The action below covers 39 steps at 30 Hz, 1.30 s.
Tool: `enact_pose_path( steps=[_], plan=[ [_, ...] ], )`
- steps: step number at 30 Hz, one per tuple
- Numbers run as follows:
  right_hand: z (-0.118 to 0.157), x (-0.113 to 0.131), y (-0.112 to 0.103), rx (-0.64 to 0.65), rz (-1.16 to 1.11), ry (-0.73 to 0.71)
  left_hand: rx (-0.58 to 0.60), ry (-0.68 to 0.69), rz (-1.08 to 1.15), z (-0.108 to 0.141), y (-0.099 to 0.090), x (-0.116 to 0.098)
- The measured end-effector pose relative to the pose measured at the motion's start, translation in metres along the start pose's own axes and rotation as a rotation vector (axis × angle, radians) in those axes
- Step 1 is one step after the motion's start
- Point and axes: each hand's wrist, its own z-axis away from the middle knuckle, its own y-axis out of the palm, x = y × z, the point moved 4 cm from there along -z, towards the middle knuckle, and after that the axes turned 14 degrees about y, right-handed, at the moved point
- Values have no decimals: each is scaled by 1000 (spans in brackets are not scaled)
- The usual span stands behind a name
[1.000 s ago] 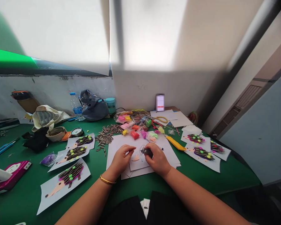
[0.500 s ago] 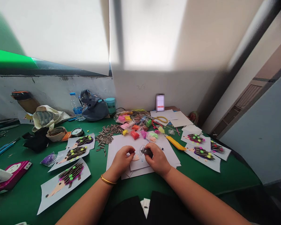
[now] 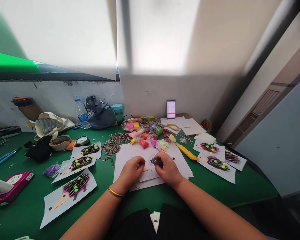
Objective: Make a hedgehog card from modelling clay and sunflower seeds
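Note:
White paper sheets (image 3: 125, 155) lie in front of me on the green table. Over their left part is my left hand (image 3: 133, 169), thumb and fingertips pinched together; anything between them is too small to make out. My right hand (image 3: 168, 169) is closed on a dark lump in clear wrapping (image 3: 158, 162), right of the left fingertips and apart from them. Between the hands, a flat peach-coloured shape (image 3: 146, 167) shows on the top sheet. Just beyond the fingers lie small bags of coloured clay (image 3: 143, 143), and a pen partly shows behind my right hand.
Striped seeds (image 3: 116, 141) are heaped left of the paper. A yellow cutter (image 3: 187, 152) lies at its right. Hedgehog pictures (image 3: 76, 186) rest on both sides. A phone (image 3: 171, 109) stands at the wall, a grey bag (image 3: 100, 115) further left.
My left hand has shifted very slightly, its fingertips still pinched. My right hand keeps its hold on the dark lump in nearly the same place.

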Motion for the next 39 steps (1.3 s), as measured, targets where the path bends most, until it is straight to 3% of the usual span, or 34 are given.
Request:
enact_pose_path(
  steps=[12,39],
  plan=[
    [0,0,1,1,8,5,85,19,-123,-2,4,-7],
    [0,0,1,3,13,4,125,59,-162,2,4,-2]
  ],
)
